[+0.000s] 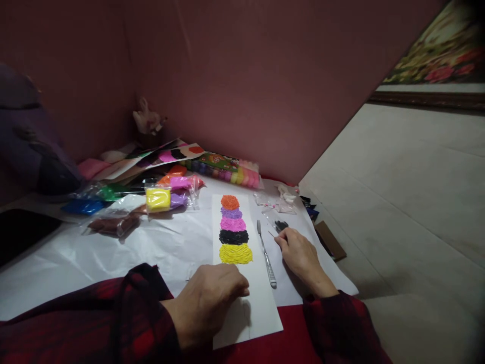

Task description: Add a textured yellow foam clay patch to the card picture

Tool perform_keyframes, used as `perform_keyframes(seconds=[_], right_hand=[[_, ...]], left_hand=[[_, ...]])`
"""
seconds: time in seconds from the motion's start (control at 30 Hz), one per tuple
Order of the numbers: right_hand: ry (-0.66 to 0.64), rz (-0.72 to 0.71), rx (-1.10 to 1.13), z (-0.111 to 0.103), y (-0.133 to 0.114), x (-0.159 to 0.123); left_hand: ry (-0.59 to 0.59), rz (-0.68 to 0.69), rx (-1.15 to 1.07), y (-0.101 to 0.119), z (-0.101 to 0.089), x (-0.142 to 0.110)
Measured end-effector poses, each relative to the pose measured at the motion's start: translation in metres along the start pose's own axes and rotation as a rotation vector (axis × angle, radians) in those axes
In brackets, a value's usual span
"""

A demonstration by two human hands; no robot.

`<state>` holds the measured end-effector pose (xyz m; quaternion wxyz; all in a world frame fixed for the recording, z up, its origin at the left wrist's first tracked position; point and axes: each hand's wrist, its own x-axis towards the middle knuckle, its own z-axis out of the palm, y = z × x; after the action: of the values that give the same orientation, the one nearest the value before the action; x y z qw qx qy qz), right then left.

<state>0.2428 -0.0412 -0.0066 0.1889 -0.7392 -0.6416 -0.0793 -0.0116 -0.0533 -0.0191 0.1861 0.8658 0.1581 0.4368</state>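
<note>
My left hand (215, 298) is over the lower part of a white paper strip (261, 313), its fingertips pinched together; what they hold, if anything, is hidden. Stacked bands of textured clay (234, 224) run down the strip: orange, purple, pink, black and yellow. My right hand (301, 255) pinches a thin pointed stick (272, 234), most of it covered by the fingers. Just beyond those fingers lies black clay (281, 226) on a clear plastic sheet. A metal fork (267, 255) rests between the strip and my right hand, tines pointing away.
Bagged clay, including a yellow block (158, 200) and a brown pack (113, 225), covers the left side. Behind stand a multicoloured clay pack (227, 169) and another decorated sheet (182, 152). A dark flat object (26, 235) lies far left. Pink walls (242, 76) close off the back.
</note>
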Motion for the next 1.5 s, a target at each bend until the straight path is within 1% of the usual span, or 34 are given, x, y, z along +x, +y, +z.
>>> perform_keyframes(seconds=[0.07,0.2,0.3,0.4,0.47,0.57,0.63,0.7,0.77,0.83,0.93,1.0,1.07,1.1,1.13,1.17,1.23,1.33,1.4,1.5], right_hand=[[0.01,-0.005,0.02,0.003,0.001,-0.001],[0.037,0.018,0.079,0.004,0.0,0.0],[0.045,0.028,0.144,0.004,-0.003,0.002],[0.066,0.03,0.226,0.005,-0.006,0.003],[0.105,0.033,0.292,0.004,-0.007,0.003],[0.183,0.052,0.402,0.002,-0.01,0.004],[0.233,0.084,0.48,0.001,-0.012,0.003],[0.265,0.128,0.57,0.001,-0.015,0.002],[0.272,0.172,0.68,0.001,-0.019,0.001],[0.257,0.206,0.802,-0.001,-0.023,0.001],[0.202,0.226,0.968,-0.008,-0.031,0.01],[0.126,0.225,1.054,-0.015,-0.039,0.019],[0.035,0.215,1.115,-0.02,-0.052,0.027],[-0.009,0.216,1.151,-0.021,-0.058,0.029],[-0.073,0.215,1.239,-0.021,-0.065,0.029],[-0.107,0.206,1.306,-0.02,-0.072,0.028],[-0.124,0.185,1.391,-0.016,-0.083,0.02],[-0.199,0.161,1.429,-0.011,-0.09,0.002],[-0.211,0.155,1.431,-0.01,-0.091,-0.007],[-0.183,0.099,1.402,-0.011,-0.089,-0.012]], left_hand=[[-0.021,-0.019,-0.054,-0.002,0.0,0.0],[0.024,-0.024,-0.125,-0.002,0.0,0.002],[0.045,-0.049,-0.09,0.001,-0.002,0.004],[0.02,-0.063,-0.02,0.004,-0.006,0.006],[-0.003,-0.061,-0.012,0.004,-0.009,0.008],[0.018,-0.091,-0.056,0.002,-0.019,0.016],[0.058,-0.152,-0.092,-0.002,-0.03,0.025],[0.119,-0.178,-0.059,-0.008,-0.042,0.036],[0.186,-0.151,0.029,-0.019,-0.053,0.044],[0.198,-0.131,0.124,-0.034,-0.061,0.048],[0.208,-0.213,0.199,-0.056,-0.062,0.044],[0.212,-0.232,0.193,-0.067,-0.059,0.038],[0.206,-0.251,0.173,-0.072,-0.055,0.032],[0.201,-0.258,0.163,-0.072,-0.053,0.03],[0.195,-0.263,0.155,-0.071,-0.051,0.028],[0.19,-0.266,0.151,-0.069,-0.05,0.027],[0.173,-0.266,0.13,-0.065,-0.049,0.026],[0.142,-0.266,0.072,-0.058,-0.047,0.027],[0.13,-0.269,0.051,-0.055,-0.044,0.027],[0.112,-0.257,0.015,-0.051,-0.037,0.025]])
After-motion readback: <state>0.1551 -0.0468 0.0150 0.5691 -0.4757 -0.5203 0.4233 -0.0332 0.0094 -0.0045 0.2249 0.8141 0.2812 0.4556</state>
